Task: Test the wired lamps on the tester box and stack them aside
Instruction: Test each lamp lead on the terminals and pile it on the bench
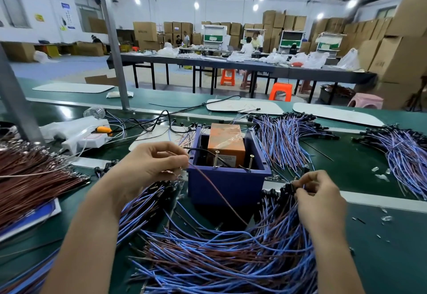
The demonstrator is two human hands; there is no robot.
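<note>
A: Starting with the left hand (pixel 147 164). Gripping anything?

B: Pinching the end of 1 brown wire (pixel 217 191) between thumb and forefinger, right at the left rim of the blue tester box (pixel 228 185).

A: And the right hand (pixel 321 194)?

B: Fingertips closed on a black lamp head (pixel 293 187) at the top edge of the loose heap of wired lamps (pixel 231 259). Just off the box's near right corner, on the green bench (pixel 381 247).

A: Same lamp in both hands?

B: Cannot tell. Lost in the heap below the box.

A: Run of that brown wire?

B: Slanting from the left pinch down and to the right across the box's front wall. Long axis diagonal, held end uppermost.

A: Contacts?

B: Probably the 2 upright screws (pixel 216 158) on the near rim, in front of the orange unit (pixel 226 145). Closer to the left pinch than to the right one, just up and to the right of the wire end.

A: Next move, then?

B: Likely carrying the wire end across to the screws with the left hand and keeping the lamp head in sight with the right. After that, probably over to the fanned bundles (pixel 284 141) behind and to the right of the box.
</note>
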